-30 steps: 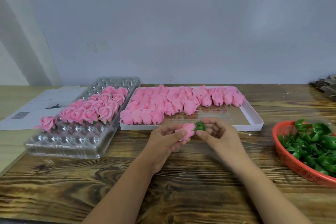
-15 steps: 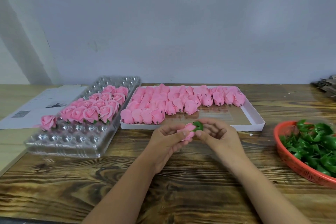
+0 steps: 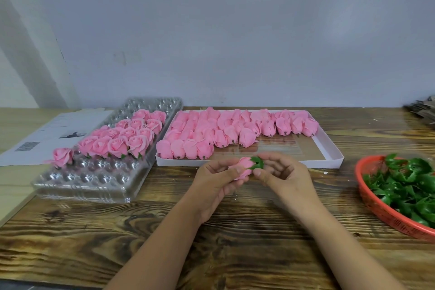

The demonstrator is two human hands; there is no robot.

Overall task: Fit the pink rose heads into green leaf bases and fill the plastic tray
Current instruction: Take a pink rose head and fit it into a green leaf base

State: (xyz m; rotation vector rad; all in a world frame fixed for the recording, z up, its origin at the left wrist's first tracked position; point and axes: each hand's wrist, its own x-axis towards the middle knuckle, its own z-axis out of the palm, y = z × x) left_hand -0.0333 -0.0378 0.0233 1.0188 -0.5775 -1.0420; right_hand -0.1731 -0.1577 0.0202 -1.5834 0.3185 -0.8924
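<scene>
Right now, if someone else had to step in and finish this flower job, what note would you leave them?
Left hand holds a pink rose head; right hand pinches a green leaf base onto its end, above the table.
Loose rose heads lie in the white box. Spare leaf bases fill the red basket.
Done: finished roses fill the tray's middle rows; one more rose sits at its left edge.
Left: seat this base, place the rose, fill the empty near and far cups.
</scene>
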